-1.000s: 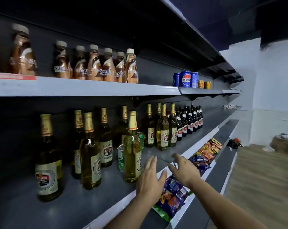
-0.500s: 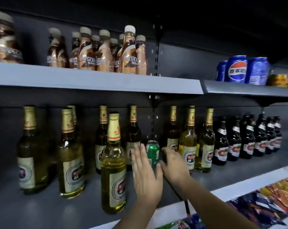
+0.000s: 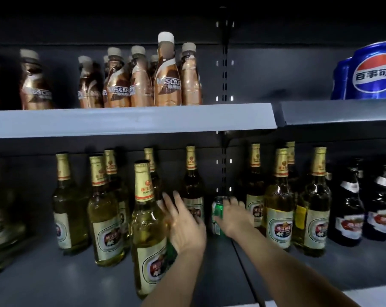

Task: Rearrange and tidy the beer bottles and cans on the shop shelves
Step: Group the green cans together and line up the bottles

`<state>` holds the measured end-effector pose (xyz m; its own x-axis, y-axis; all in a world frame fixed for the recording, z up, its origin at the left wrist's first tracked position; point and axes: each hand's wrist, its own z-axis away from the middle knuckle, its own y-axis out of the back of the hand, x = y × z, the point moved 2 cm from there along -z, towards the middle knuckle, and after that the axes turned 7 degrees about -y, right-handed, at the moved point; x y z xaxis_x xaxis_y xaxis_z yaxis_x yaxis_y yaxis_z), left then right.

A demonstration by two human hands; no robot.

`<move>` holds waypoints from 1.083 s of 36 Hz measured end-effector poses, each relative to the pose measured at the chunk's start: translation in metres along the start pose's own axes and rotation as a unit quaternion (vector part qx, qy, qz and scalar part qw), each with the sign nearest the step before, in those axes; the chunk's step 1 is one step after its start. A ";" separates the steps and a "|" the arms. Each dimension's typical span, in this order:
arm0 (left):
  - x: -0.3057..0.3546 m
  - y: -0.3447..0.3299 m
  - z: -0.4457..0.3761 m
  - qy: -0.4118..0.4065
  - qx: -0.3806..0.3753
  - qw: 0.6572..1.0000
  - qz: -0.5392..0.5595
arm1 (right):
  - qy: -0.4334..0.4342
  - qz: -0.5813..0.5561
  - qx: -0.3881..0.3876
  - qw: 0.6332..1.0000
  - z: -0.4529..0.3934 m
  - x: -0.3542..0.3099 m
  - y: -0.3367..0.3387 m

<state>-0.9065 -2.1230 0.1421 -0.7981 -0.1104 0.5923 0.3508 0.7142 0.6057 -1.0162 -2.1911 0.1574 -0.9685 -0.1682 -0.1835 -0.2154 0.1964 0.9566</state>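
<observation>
Two hands have reached deeper into the beer shelf (image 3: 54,273): the right hand (image 3: 235,216) now wraps the green can (image 3: 217,210) standing between bottles, the left hand (image 3: 183,224) stays spread beside the near bottle (image 3: 149,238), so a can move seems underway.

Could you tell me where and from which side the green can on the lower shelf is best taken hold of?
Grip the green can round its upright side wall, coming from the front right, probably. It stands in the gap between tall beer bottles, so its sides are crowded but its front is open. The right hand already wraps it there; the left hand is open beside the front beer bottle.
</observation>
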 end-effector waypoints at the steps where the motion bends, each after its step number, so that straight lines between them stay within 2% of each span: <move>1: 0.002 0.001 -0.004 0.022 -0.006 1.000 -0.001 | 0.000 0.000 -0.010 1.000 -0.002 0.001 -0.002; 6: 0.013 0.008 -0.017 0.113 -0.033 0.993 0.002 | 0.022 -0.026 -0.020 0.999 -0.010 0.006 -0.005; 9: 0.001 -0.004 -0.031 0.103 -0.044 0.993 -0.049 | 0.027 -0.047 -0.021 0.998 -0.016 0.008 -0.006; 11: -0.005 -0.007 -0.034 0.080 -0.104 0.986 -0.108 | 0.027 -0.057 -0.022 0.998 -0.021 0.008 -0.005; 13: -0.004 -0.007 -0.036 0.089 -0.176 0.973 -0.120 | 0.027 -0.067 -0.022 0.997 -0.023 0.007 -0.004; 15: 0.009 0.004 -0.031 0.093 -0.213 0.953 -0.196 | 0.025 -0.074 -0.018 0.997 -0.025 0.007 -0.003; 18: 0.019 0.012 -0.025 0.047 -0.249 0.910 -0.327 | 0.029 -0.057 0.002 0.998 -0.028 0.008 -0.003; 22: 0.016 0.012 -0.031 0.028 -0.286 0.868 -0.405 | 0.050 -0.045 0.002 0.998 -0.027 0.011 -0.001; 24: 0.016 0.009 -0.034 0.014 -0.293 0.862 -0.413 | 0.057 -0.033 -0.009 0.998 -0.024 0.011 -0.001; 28: 0.024 0.006 -0.027 0.039 -0.280 0.886 -0.368 | 0.085 -0.014 -0.016 0.996 -0.013 0.014 -0.002; 32: 0.039 0.007 -0.012 0.020 -0.268 0.903 -0.336 | 0.097 -0.040 0.003 0.995 0.003 0.028 -0.003; 39: 0.054 0.016 0.023 -0.010 -0.235 0.928 -0.289 | 0.094 -0.089 -0.007 0.992 0.037 0.049 0.004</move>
<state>-0.9550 -2.1015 0.1718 -0.9265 -0.3654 0.0900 0.0332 0.1590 0.9867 -1.0694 -2.1624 0.1440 -0.8744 -0.3765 -0.3059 -0.3779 0.1334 0.9162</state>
